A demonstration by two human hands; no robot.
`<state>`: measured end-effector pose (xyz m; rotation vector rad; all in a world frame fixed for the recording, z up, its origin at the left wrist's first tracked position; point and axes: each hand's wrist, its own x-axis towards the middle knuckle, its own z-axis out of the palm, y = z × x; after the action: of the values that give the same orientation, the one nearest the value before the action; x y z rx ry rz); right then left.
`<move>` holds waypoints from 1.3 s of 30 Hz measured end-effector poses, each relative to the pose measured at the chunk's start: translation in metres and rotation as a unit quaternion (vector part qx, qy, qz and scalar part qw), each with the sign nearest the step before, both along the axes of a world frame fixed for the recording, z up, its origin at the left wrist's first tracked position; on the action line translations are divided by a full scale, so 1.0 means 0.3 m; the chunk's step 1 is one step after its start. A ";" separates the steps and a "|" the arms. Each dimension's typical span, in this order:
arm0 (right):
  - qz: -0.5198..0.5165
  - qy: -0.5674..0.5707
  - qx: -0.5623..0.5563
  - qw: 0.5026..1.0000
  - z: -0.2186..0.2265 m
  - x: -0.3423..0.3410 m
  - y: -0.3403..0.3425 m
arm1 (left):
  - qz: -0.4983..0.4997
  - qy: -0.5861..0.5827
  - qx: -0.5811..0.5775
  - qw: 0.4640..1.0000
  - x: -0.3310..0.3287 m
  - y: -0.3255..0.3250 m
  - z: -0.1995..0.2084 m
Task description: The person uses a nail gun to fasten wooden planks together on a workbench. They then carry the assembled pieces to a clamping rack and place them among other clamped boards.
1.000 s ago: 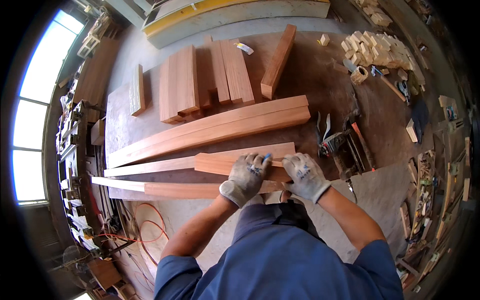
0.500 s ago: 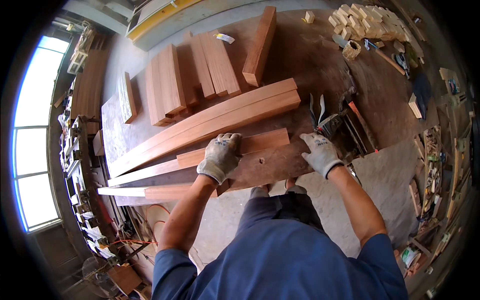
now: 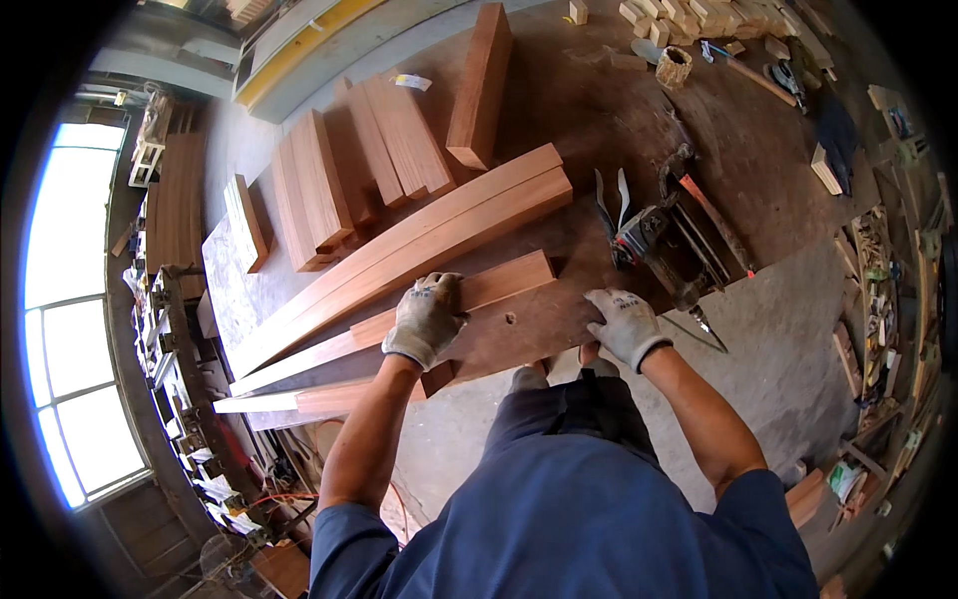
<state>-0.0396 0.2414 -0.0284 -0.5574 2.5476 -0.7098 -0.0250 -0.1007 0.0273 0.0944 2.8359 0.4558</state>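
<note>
My left hand (image 3: pixel 427 317), in a pale work glove, is closed over a reddish-brown wooden strip (image 3: pixel 507 281) near the bench's front edge. That strip lies at a slant, its pale far end running left. My right hand (image 3: pixel 627 321), gloved too, rests on the bench edge with fingers apart and nothing in it. Just beyond it lie pliers (image 3: pixel 611 222) and a dark metal clamp-like tool (image 3: pixel 654 240). A second strip (image 3: pixel 339 396) sits on the near side of my left hand, partly behind my forearm. Two long boards (image 3: pixel 419 250) lie side by side beyond the held strip.
Several shorter wooden blocks (image 3: pixel 319 185) stand across the back of the bench (image 3: pixel 599 120), beside a thick beam (image 3: pixel 481 85). A hammer (image 3: pixel 753 78) and small pale blocks (image 3: pixel 699 18) are at the far right. A cluttered rack (image 3: pixel 165 349) runs along the left.
The view has turned, so the bench contents appear shifted. My right hand sits slightly farther from the pliers, nearer the bench edge. My left hand keeps its place on the strip.
</note>
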 end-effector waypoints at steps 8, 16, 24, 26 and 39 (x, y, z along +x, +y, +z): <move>-0.056 0.108 -0.002 0.993 -0.004 -0.038 0.110 | -0.030 0.006 -0.046 0.998 -0.040 0.129 0.042; -0.158 0.087 0.205 0.962 0.000 -0.149 0.240 | -0.051 0.005 -0.003 0.999 -0.158 0.327 -0.065; -0.141 0.055 0.176 0.973 -0.154 -0.165 0.294 | -0.066 0.042 0.021 0.997 -0.090 0.229 -0.067; -0.162 0.028 0.173 0.971 -0.137 -0.168 0.277 | -0.063 0.036 0.017 0.997 -0.048 0.171 -0.063; -0.026 0.033 -0.241 0.970 0.221 -0.205 0.296 | -0.037 0.048 0.041 0.997 -0.023 0.159 -0.010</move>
<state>-0.1010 0.3301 0.0379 -0.6762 2.4545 -1.3682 -0.0318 -0.0528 0.0242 0.2431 2.8958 0.5666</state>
